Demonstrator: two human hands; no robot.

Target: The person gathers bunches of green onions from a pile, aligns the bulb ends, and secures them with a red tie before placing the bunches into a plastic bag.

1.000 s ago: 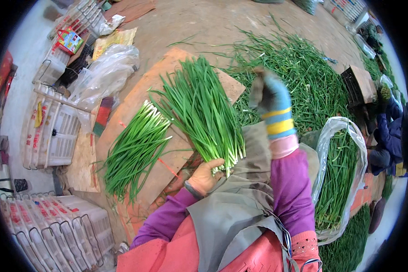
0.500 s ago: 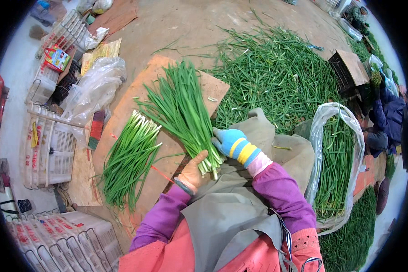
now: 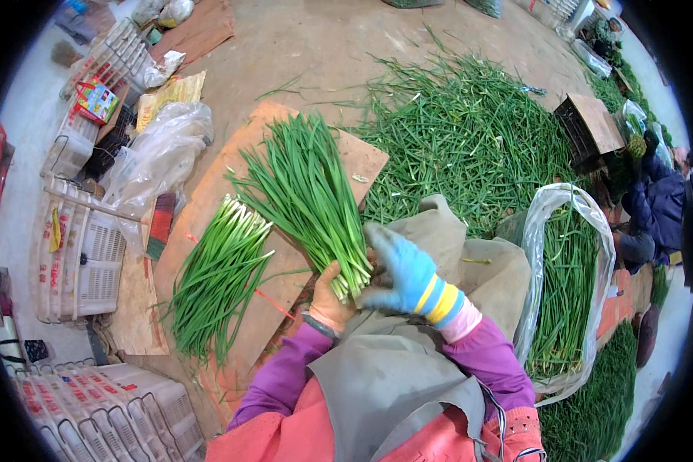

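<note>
A big bunch of garlic chives [image 3: 308, 192] rests on a board [image 3: 208, 185], its leaves fanning toward the far side. Near its pale cut ends, my left hand [image 3: 331, 302] is wrapped around the stems. My right hand [image 3: 404, 271], in a blue glove with yellow stripes, is beside the stem ends with fingers spread, slightly smeared by motion. To the left lies a second, smaller bunch of chives [image 3: 222, 273], white ends pointing away from me. A thin red strip [image 3: 273, 304] sticks out between the two bunches.
A large heap of loose chives [image 3: 470, 138] covers the floor ahead. At right stands a clear plastic bag [image 3: 527, 308] filled with chives. White plastic crates [image 3: 81, 250] line the left side, near crumpled plastic sheeting [image 3: 158, 154]. Another person [image 3: 658, 200] is at far right.
My right hand has come off the stems, moving slightly toward me and to the right as its fingers spread. My left hand keeps its hold on the bunch.
</note>
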